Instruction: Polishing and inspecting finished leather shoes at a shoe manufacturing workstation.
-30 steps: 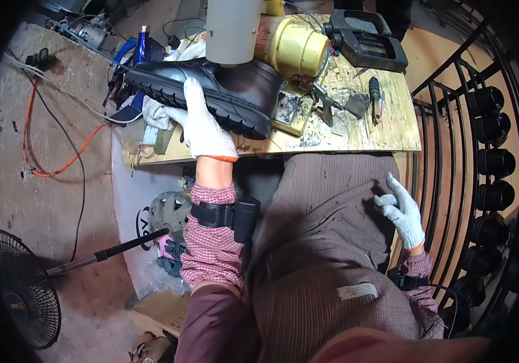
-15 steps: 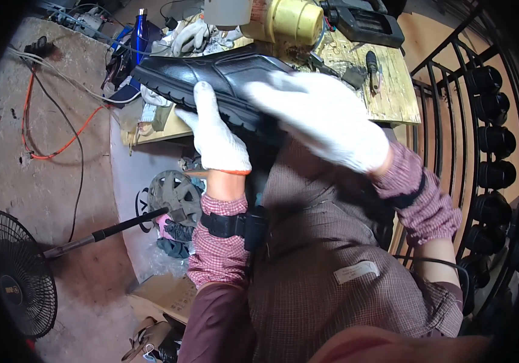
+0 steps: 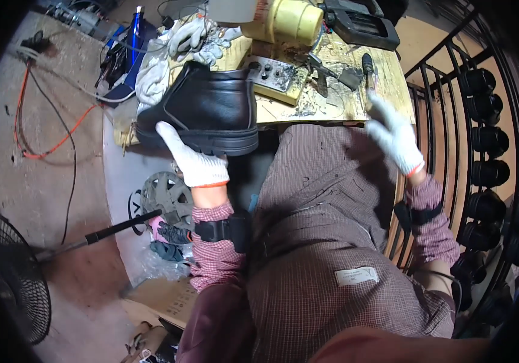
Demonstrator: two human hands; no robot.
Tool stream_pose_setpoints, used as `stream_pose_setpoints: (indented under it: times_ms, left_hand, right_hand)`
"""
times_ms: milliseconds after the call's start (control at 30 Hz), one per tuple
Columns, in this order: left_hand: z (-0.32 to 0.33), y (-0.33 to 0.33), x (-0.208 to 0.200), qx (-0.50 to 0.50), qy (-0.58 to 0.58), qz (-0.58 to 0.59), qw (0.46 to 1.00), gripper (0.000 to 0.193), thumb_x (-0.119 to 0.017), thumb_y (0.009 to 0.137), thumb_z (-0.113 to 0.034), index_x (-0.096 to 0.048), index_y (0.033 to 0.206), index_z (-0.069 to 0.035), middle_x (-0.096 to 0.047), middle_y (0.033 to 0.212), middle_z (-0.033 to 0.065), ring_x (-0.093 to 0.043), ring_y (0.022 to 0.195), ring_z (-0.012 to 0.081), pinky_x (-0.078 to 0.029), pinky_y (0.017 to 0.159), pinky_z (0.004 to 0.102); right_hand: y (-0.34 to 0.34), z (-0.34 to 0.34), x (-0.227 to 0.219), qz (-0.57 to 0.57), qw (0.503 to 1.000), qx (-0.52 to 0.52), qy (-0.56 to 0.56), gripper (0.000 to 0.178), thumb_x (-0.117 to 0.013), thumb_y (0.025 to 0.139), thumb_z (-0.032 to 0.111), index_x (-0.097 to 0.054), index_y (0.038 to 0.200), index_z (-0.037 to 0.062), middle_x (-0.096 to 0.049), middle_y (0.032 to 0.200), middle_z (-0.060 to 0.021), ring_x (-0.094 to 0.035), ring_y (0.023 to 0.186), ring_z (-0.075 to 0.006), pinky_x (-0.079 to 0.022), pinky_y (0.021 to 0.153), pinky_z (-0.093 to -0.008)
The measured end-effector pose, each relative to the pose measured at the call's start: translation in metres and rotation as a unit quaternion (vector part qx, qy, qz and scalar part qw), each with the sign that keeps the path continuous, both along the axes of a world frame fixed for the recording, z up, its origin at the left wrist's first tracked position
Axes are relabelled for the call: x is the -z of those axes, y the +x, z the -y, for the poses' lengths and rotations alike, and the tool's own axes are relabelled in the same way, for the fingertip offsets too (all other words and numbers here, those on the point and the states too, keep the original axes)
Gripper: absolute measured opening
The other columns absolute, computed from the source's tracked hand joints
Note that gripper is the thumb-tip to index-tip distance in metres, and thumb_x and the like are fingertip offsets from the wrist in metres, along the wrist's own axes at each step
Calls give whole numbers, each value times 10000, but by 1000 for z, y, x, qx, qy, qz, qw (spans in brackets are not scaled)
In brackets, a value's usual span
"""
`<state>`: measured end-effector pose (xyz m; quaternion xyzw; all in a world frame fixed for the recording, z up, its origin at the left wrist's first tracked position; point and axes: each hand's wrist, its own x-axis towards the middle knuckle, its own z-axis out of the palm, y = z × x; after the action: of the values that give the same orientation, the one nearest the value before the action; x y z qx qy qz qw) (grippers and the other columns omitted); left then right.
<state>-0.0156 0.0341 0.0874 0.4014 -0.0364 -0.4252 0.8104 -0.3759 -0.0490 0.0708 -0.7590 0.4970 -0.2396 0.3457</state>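
Note:
My left hand (image 3: 199,163) wears a white knit glove with an orange cuff and grips a black leather ankle boot (image 3: 217,100) from below, its thumb against the thick ridged sole. The boot is held at the near edge of the wooden workbench (image 3: 392,91), over to the left. Apart from it, my right hand (image 3: 392,133), in a matching glove, is at the bench's right edge with fingers stretched out. Just beyond those fingertips lies a slim tool with a black handle (image 3: 367,63); its lower part is hard to make out.
A grey control box with knobs (image 3: 271,72), a yellow machine housing (image 3: 289,21) and loose white gloves (image 3: 190,36) are on the bench. A blue bottle (image 3: 136,39) stands at left. Black metal racks (image 3: 434,121) hold dark round items at right; a fan (image 3: 14,272) stands lower left.
The boot has turned upright and moved down and left in my left hand. My right hand has left the boot and swung right to the bench edge. The control box is now uncovered.

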Motion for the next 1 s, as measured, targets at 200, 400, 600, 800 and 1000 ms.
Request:
stream_pose_setpoints:
  times_ms: [200, 400, 600, 800, 1000]
  left_hand:
    - [26, -24, 22, 43, 27, -93, 994, 773, -594, 868, -722, -533, 1403, -166, -573, 1383, 101, -568, 1227, 339, -489, 992, 584]
    - [42, -43, 12, -36, 55, 66, 996, 698, -594, 938, -622, -543, 1380, -85, -586, 1370, 90, -590, 1192, 251, -502, 1015, 441]
    - [50, 8, -13, -5, 10, 60, 998, 743, -588, 957, -587, -427, 1493, -98, -481, 1488, 107, -498, 1320, 301, -398, 1136, 477]
    - [49, 29, 7, -3, -1, -38, 999, 821, -526, 883, -757, -503, 1428, -144, -548, 1415, 139, -538, 1265, 371, -471, 998, 639]
    - [44, 16, 6, -5, 44, -85, 995, 867, -380, 871, -839, -481, 1454, -205, -521, 1440, 133, -515, 1262, 424, -413, 1026, 666]
  right_hand:
    - [34, 30, 0, 149, 979, 43, -133, 630, -689, 907, 297, -499, 1450, 39, -561, 1435, -173, -542, 1325, -316, -414, 1108, -395]
    - [141, 2, -49, 26, 904, -245, -349, 732, -704, 887, 440, -487, 1462, 42, -523, 1424, -232, -440, 1388, -393, -347, 1163, -462]
    - [53, -52, 16, -5, 925, -375, -51, 522, -647, 945, 292, -563, 1381, 15, -700, 713, -77, -718, 709, -255, -585, 709, -337]
    - [-18, -69, 30, 174, 980, 95, 35, 487, -603, 959, 70, -505, 1423, -40, -652, 1304, -182, -693, 1110, -241, -533, 951, -323]
    - [-31, -75, 27, 228, 965, 105, 77, 598, -637, 969, 125, -403, 1490, -55, -504, 1479, -193, -584, 1282, -293, -467, 1053, -352]
